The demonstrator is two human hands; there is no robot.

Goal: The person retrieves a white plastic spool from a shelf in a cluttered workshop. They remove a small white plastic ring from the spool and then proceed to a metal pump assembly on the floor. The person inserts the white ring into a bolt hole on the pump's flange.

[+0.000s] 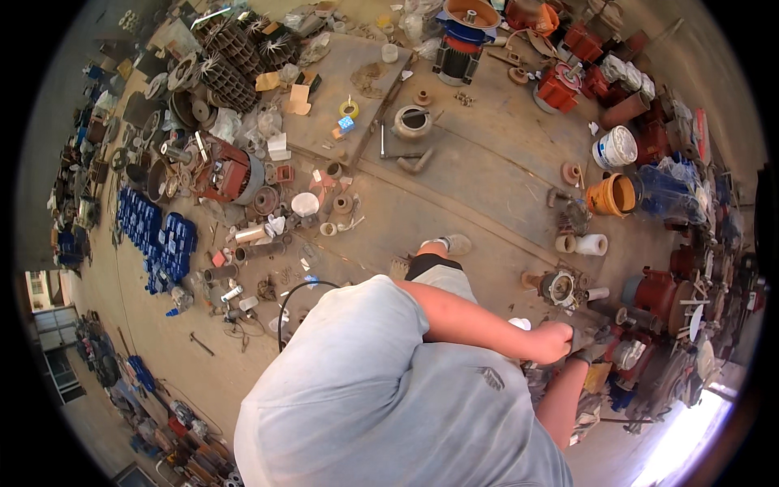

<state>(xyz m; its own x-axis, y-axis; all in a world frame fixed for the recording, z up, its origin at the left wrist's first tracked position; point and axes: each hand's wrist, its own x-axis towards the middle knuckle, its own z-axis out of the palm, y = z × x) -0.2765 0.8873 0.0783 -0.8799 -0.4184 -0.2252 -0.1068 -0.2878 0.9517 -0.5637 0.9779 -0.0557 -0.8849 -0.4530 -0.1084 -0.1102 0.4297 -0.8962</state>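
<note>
My bare left hand (553, 342) reaches across to the right and is closed, with its fingers pressed against grey glove material beside it. My right hand (591, 345) wears a grey glove with a dark cuff at the wrist. The two hands meet there, and the right fingers are too small and hidden to make out. A small white object (519, 323) shows just behind my left wrist. Beyond the hands stands a round metal housing (558, 287) with an open centre. A red motor (654, 294) lies farther right.
An orange bucket (610, 196) and a white bucket (615, 148) stand at the right, near red motor parts. A metal pump casing (412, 122) and a wrench (383, 142) lie on the floor ahead. Blue castings (173, 243) and a red motor body (225, 170) crowd the left.
</note>
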